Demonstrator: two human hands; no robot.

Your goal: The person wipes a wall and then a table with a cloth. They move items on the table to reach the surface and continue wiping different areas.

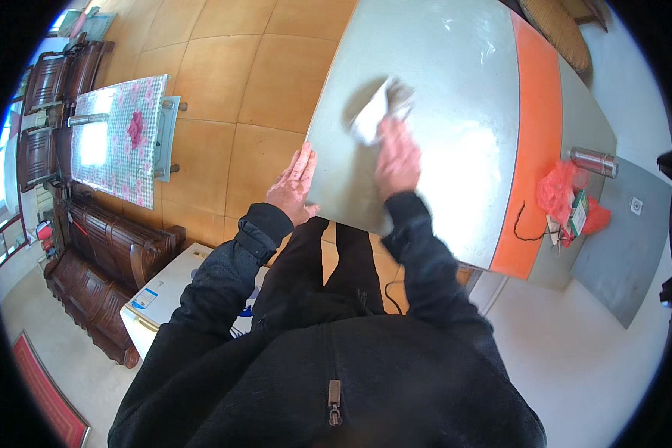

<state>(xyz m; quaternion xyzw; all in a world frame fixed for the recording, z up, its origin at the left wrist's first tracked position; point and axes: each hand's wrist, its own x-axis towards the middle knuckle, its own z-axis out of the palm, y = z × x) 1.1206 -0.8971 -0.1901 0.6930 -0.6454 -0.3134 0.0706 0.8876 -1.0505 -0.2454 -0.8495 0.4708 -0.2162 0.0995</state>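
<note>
My right hand (399, 159) reaches forward over a glossy pale grey-green tabletop (453, 73), blurred as if in motion. A crumpled white cloth (374, 115) with a greyish part lies at its fingertips, pressed on the surface; the fingers partly cover it. My left hand (295, 185) rests flat along the table's left edge, near the front corner. Its fingers are stretched out with the thumb spread to the side, and nothing is in it.
An orange stripe (537, 140) runs along the table's right side. Beyond it are a steel flask (593, 162), red plastic bags (557, 185) and a green-and-white box (578, 213). A white appliance (145, 302) stands behind my left arm. Farther left are a low table with a checked floral cover (120, 140) and a dark wooden bench (112, 235).
</note>
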